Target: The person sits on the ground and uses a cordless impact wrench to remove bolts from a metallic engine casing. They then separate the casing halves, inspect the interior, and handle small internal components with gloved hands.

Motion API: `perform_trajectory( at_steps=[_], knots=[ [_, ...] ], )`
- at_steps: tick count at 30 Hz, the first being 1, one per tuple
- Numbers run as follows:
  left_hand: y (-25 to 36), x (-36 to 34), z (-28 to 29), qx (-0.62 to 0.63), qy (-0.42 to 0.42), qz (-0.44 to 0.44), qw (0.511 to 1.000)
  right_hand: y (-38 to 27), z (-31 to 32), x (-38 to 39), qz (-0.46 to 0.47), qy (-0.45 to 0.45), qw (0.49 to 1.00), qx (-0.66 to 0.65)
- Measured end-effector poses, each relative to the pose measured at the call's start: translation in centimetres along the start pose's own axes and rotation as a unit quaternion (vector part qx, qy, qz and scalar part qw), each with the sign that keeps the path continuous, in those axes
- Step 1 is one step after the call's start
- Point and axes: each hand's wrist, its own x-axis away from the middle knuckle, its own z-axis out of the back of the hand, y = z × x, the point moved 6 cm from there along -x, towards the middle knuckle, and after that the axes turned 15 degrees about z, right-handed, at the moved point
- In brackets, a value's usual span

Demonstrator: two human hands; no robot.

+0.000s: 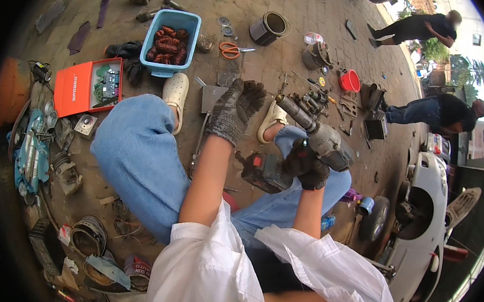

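Note:
My left hand [233, 109], in a grey-and-black glove, is raised left of the tool, fingers loosely bent and apart, with nothing visible in it. My right hand [308, 169], in a dark glove, is shut on a grey cordless impact wrench [328, 145]. Its long socket [298, 113] points up and away from me, and its black battery [263, 172] with a red latch sits to the left. A grey metal piece [212, 97] lies on the ground just beyond my left hand.
A blue basin [148, 59] of copper-coloured parts, orange-handled scissors [229, 50], a red open box [72, 90], cans [264, 29], a red bucket [349, 80] and many scattered parts surround me. Two people [427, 31] [441, 112] are to the right, near a damaged white car [417, 245].

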Motion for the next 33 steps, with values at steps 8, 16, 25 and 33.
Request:
perform_trajectory(
  at_steps=[8,16,25,33],
  knots=[
    [-1.5,7.1,-5.6,-0.017,-0.119,-0.013,0.993,-0.7,-0.1,0.0,-0.061,-0.019,0.996,0.054],
    [0.1,5.7,-2.1,-0.062,0.029,-0.110,0.992,-0.5,-2.6,0.1,-0.069,-0.005,0.991,0.116],
    [1.4,3.3,1.8,0.145,0.028,-0.153,0.977,1.7,-0.7,-0.7,-0.111,0.006,0.973,0.204],
    [3.7,2.7,5.3,0.064,0.132,-0.258,0.955,15.0,14.4,-2.4,0.032,0.004,0.846,0.533]
  ],
)
